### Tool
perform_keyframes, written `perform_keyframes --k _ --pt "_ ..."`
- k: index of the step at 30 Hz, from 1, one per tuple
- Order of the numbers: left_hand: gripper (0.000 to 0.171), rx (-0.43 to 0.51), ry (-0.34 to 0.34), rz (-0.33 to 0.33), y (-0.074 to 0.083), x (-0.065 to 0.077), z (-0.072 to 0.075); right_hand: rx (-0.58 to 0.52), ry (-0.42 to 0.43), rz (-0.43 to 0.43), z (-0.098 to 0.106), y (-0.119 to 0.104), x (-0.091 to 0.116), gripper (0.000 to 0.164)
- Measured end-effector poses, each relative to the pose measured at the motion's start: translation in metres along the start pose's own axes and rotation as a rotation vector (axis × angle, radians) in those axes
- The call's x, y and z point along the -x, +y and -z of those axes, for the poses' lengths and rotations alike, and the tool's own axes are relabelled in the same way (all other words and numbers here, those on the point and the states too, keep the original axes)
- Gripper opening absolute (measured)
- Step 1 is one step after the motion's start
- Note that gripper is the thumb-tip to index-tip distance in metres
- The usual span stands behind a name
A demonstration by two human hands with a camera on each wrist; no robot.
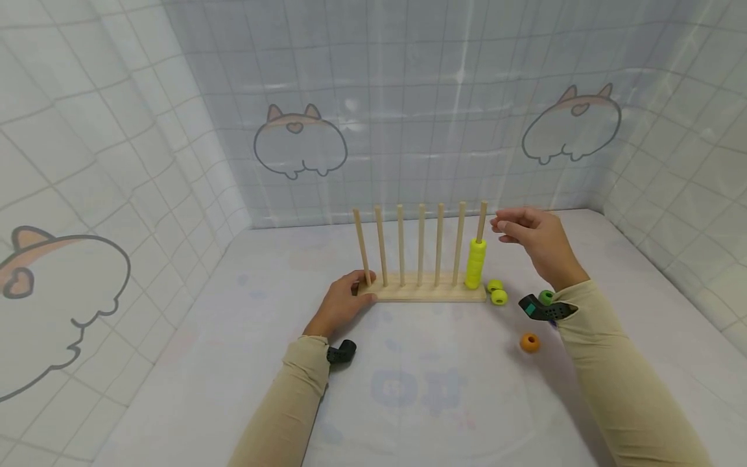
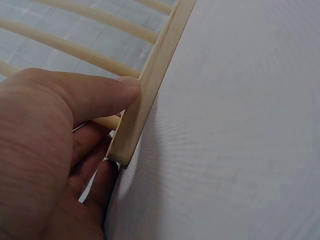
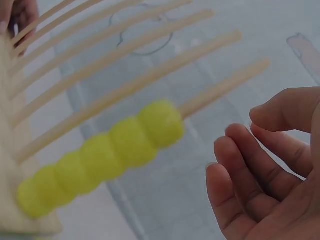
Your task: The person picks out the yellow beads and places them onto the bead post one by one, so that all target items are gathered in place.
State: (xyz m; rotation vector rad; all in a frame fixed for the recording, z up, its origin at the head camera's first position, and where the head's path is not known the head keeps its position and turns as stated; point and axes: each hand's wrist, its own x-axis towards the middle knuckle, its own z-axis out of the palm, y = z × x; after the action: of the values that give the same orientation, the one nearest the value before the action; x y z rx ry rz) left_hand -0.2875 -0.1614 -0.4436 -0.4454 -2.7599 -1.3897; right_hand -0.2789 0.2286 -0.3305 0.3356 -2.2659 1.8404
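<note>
A wooden base (image 1: 426,295) with several upright pegs stands at the back of the table. Its rightmost peg (image 1: 482,220) carries a stack of yellow beads (image 1: 475,264), with bare wood above the top one. My left hand (image 1: 345,299) grips the base's left end, the thumb (image 2: 107,95) on its front edge and fingers behind. Just right of the stacked peg hovers my right hand (image 1: 539,240), fingers loosely bent; the right wrist view shows nothing between the thumb (image 3: 285,112) and fingertips. Two loose yellow beads (image 1: 498,297) lie by the base's right end.
An orange bead (image 1: 530,342) lies in front of the right forearm. Partly behind that wrist are a green bead (image 1: 545,297) and a bit of blue. Tiled-pattern walls (image 1: 397,130) enclose the cloth-covered table (image 1: 408,402) at the back and sides.
</note>
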Motion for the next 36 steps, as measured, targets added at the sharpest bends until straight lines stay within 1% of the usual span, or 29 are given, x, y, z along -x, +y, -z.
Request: perform_keyframes --k 8,11,14,16,24,32,36 --pt "0.038 0.002 0.005 0.01 -0.002 0.0 0.001 -0.02 -0.06 -0.114 0.006 0.024 0.007 0.038" --pt "0.038 0.001 0.008 0.017 -0.004 0.001 0.002 0.025 -0.11 -0.163 0.005 0.031 0.008 0.041" --pt "0.038 0.002 0.011 0.017 -0.005 0.0 0.001 0.108 -0.161 -0.207 0.005 0.035 0.011 0.045" --pt "0.038 0.006 0.011 0.014 -0.005 -0.001 0.0 0.136 -0.191 -0.229 0.007 0.039 0.012 0.047" --pt "0.038 0.01 0.005 0.01 -0.003 0.001 -0.003 0.183 -0.234 -0.284 0.015 0.06 0.011 0.056" --pt "0.039 0.018 -0.002 -0.005 -0.001 0.0 -0.001 0.185 -0.281 -0.359 0.022 0.063 0.014 0.058" --pt "0.038 0.012 -0.001 0.0 -0.003 -0.001 -0.001 0.231 -0.322 -0.373 0.022 0.065 0.013 0.055"
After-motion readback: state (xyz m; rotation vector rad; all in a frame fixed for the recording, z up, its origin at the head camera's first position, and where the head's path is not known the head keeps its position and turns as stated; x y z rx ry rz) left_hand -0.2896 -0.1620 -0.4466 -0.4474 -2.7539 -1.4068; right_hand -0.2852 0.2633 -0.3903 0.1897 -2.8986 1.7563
